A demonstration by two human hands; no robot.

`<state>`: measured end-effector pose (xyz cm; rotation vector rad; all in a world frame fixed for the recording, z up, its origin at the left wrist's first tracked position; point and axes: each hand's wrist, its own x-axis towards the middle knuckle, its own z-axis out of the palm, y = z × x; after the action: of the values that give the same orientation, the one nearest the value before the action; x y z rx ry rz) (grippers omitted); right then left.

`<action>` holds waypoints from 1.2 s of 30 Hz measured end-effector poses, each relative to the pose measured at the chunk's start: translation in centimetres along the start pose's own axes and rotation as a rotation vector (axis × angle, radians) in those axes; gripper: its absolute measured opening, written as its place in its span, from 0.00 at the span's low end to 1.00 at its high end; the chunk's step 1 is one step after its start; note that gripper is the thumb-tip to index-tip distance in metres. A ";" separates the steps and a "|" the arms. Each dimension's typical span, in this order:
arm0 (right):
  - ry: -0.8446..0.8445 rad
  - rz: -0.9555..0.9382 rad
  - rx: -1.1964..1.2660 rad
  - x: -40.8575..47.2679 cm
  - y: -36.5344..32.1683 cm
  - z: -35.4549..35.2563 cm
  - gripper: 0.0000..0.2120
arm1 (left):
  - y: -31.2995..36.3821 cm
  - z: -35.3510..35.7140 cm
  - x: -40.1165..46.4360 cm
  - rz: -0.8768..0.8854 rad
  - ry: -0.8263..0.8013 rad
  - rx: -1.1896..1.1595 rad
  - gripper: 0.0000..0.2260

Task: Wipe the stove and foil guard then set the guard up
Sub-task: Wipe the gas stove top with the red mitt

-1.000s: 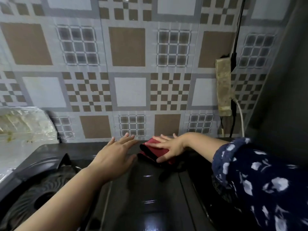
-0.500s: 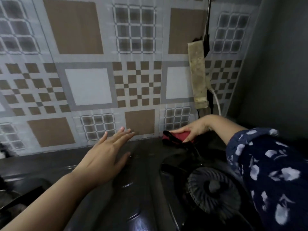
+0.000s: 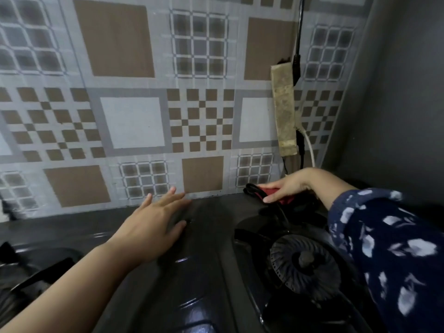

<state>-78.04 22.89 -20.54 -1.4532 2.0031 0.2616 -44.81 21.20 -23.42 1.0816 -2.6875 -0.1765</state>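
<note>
Left hand [image 3: 153, 227]: fingers straight, flat on the stove top [image 3: 206, 260].
Right hand [image 3: 288, 186]: fingers pressed the red cloth [image 3: 276, 197] onto the stove's back edge.
Burner [image 3: 305, 260]: just below the right hand.

We see only part of the red cloth [image 3: 276, 197] — the right hand [image 3: 287, 186] covers most of it. The left burner [image 3: 26, 280] is cut off at the frame's lower left edge, and the right sleeve [image 3: 389, 251] hides the stove's [image 3: 204, 260] right side — the wall tiles [image 3: 199, 44] blur at upper centre.
</note>
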 end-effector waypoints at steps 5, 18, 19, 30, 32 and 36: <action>0.003 -0.023 -0.148 -0.1 -8.0 1.7 0.36 | -0.7 -0.5 -2.2 -0.084 -0.113 0.017 0.20; 0.190 -0.006 -0.220 -6.4 -19.8 14.0 0.52 | 1.2 -3.6 -12.0 -0.201 -0.115 -0.035 0.21; 0.201 -0.032 -0.218 -8.0 -20.2 15.3 0.45 | 1.5 -3.6 -12.9 -0.191 -0.113 -0.041 0.20; 0.378 -0.112 -0.047 -21.6 -23.7 27.5 0.29 | 2.6 -5.2 -25.0 -0.089 -0.058 -0.087 0.19; 0.401 -0.130 -0.066 -22.4 -24.8 29.1 0.27 | 2.5 -5.8 -27.0 -0.096 -0.064 -0.090 0.20; 0.508 -0.175 -0.051 -24.0 -26.1 31.9 0.27 | 2.1 -6.2 -30.6 -0.113 -0.114 -0.080 0.21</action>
<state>-37.93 48.19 -25.58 -1.8542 2.2455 -0.1510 -23.19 43.83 -22.35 1.2339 -2.6926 -0.3739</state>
